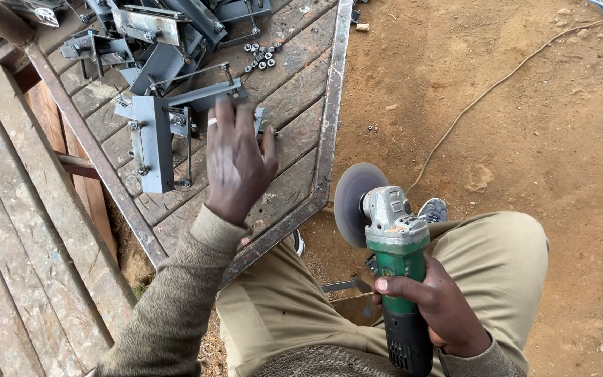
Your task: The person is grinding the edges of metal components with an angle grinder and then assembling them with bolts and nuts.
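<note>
The left hand (237, 164) was raised over the wooden platform (284, 91), back toward the camera, fingers held straight and close together, gripping nothing; a ring sat on one finger. It hovered just over a grey steel bracket (155, 139) with threaded rods, which lay flat on the weathered planks. The right hand (435, 300) was wrapped around the green body of a grinder (393, 265), thumb laid across the top, fingers curled beneath. The grinder rested above the lap, its worn grey disc (355, 199) tilted up near the platform's rusty metal edge. More brackets (162, 35) and loose nuts (259, 57) lay farther up the planks. A cable (497, 84) trailed over the brown dirt.
</note>
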